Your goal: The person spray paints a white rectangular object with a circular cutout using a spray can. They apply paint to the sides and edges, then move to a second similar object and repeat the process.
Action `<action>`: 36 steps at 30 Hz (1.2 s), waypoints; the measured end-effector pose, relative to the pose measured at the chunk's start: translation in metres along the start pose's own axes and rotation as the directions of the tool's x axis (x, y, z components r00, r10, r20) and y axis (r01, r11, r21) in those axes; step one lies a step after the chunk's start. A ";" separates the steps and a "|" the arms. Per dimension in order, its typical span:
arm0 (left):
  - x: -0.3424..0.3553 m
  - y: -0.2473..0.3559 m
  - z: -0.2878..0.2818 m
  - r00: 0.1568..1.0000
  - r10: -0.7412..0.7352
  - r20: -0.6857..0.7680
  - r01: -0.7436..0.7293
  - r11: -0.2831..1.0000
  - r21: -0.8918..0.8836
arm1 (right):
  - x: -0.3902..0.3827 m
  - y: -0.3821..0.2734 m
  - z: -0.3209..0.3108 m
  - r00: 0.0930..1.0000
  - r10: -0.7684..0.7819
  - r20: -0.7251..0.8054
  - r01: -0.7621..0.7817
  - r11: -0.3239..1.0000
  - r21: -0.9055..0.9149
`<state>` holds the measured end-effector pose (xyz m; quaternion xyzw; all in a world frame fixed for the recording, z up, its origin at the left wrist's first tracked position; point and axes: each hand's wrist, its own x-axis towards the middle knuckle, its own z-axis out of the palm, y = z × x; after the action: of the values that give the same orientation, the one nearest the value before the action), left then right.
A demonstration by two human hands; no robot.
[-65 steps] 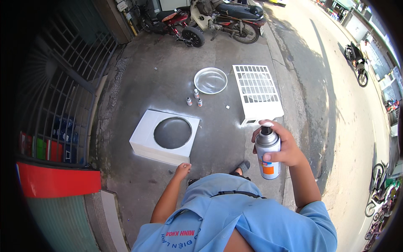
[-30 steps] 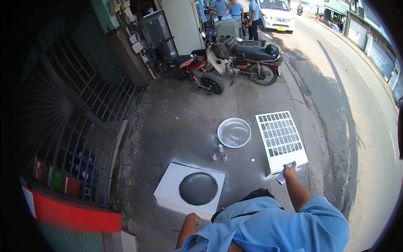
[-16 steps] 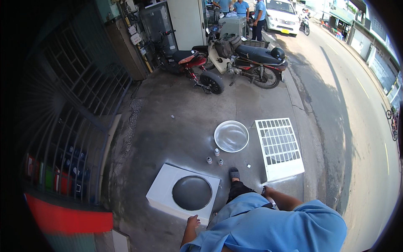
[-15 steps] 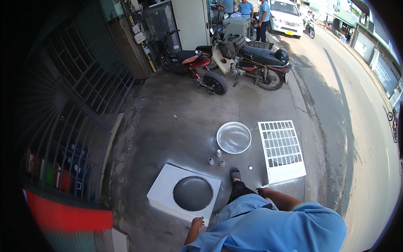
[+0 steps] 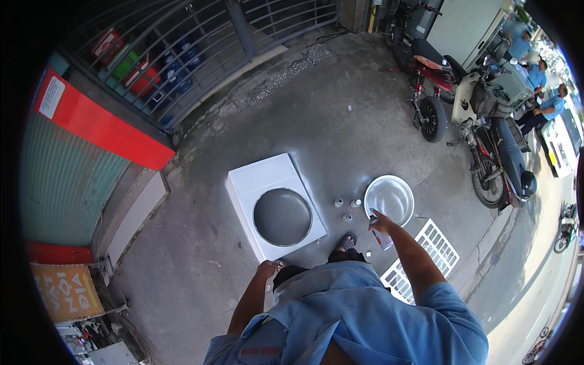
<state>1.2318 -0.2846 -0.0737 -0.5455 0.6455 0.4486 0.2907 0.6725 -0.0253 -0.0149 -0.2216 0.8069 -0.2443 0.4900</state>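
My right hand [image 5: 379,224] is closed around a spray can [image 5: 384,241] and reaches forward, overlapping the near edge of a round white pan [image 5: 392,198] from above. My left hand [image 5: 266,269] hangs low by the near corner of a white metal casing panel [image 5: 258,178], which has a large round opening. Whether that hand touches the panel is unclear, and its fingers are too small to read. A white slatted grille panel [image 5: 449,250] lies to the right, partly behind my right arm. Several small spray cans [image 5: 347,217] stand between the casing panel and the pan.
Parked motorbikes [image 5: 502,155] stand at the far right, with people in blue shirts [image 5: 552,108] beyond them. A barred gate [image 5: 243,30] and a red-banded shutter [image 5: 73,146] border the left. The road [image 5: 517,286] runs along the right.
My view has turned left, so the scene has swung to the right. My right hand has moved from beside my body out toward the pan, the spray can now showing. My left hand's fingers were spread.
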 end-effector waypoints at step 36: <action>-0.036 0.070 0.095 0.957 -0.262 0.123 0.233 0.949 0.211 | 0.383 0.101 0.331 0.835 -0.482 -0.265 0.432 0.873 -0.225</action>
<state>1.1619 -0.1828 -0.0649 -0.5561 0.5888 0.3829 0.4444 0.7972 -0.2336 -0.4703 -0.4044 0.8141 -0.3223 0.2643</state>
